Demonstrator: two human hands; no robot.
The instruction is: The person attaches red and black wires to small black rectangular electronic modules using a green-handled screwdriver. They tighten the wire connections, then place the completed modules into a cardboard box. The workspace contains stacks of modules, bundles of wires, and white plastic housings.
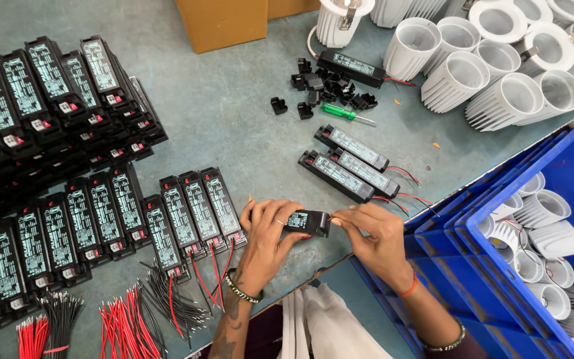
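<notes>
On a grey-blue surface [234, 113], a small black rectangular plastic driver box [307, 222] is gripped at its ends by the left hand [268, 234] and right hand [373, 234]; it is judged light, rigid, best taken by its casing.

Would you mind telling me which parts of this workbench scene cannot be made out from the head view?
- Black driver unit: its ends are covered by the left hand and right hand.
- Label text on the stacked driver units: too small to read.
- Blue crate: cut off by the right and bottom edges.
- White lamp housings: top row cut off by the upper edge.
- Cardboard box: only its lower part shows.
</notes>
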